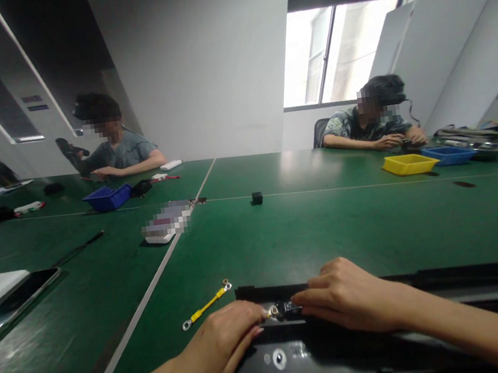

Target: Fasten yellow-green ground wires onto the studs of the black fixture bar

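Note:
A long black housing lies along the table's near edge, running off to the right. Over its left end, my left hand has its fingers pressed together at a small yellow-sleeved ring terminal. My right hand reaches in from the right, its fingers closed on a small black part beside the terminal. Just beyond my left hand, a yellow cable with a ring lug at each end lies on the green table, and a small metal nut or washer is by its far end.
A phone and a pixelated white device lie to the left. A small black block sits mid-table. Farther off are blue and yellow trays, with two people seated at the far side.

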A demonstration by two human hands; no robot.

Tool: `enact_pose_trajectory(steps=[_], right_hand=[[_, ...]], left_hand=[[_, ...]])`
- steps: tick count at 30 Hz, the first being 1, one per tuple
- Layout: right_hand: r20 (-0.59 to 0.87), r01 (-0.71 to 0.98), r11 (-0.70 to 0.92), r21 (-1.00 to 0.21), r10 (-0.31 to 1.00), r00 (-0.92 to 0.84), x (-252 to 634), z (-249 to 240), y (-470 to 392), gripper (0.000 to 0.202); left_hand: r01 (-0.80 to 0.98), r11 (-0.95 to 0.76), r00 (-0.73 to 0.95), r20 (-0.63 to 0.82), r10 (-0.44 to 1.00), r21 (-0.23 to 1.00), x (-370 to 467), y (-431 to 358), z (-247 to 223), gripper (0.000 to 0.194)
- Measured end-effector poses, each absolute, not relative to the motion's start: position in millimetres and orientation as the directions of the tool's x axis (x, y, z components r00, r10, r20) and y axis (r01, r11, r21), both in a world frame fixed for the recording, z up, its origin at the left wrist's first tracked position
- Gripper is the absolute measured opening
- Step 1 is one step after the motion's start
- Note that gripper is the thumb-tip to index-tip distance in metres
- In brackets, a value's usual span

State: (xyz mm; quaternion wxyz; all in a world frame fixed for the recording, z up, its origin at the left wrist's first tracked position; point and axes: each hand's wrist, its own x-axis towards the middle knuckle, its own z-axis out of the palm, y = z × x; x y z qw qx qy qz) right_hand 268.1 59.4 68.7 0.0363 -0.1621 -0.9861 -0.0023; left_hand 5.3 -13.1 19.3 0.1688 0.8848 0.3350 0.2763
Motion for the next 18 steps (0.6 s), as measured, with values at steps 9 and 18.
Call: enact_pose_trajectory(steps=[9,18], right_hand=[[0.095,0.299,0.952,0.065,0.292,-0.952,265.6,66.2,57.7,0.028],[0.075,0.305,0.951,0.048,0.301,-0.951,266.3,66.1,57.9,0.026]], left_hand=[[0.495,-0.712,0.622,0.370,0.690,0.498,5.4,-12.3,18.5,0.023],[0.501,-0.700,0.620,0.354,0.700,0.509,5.6,-12.7,18.2,0.024]])
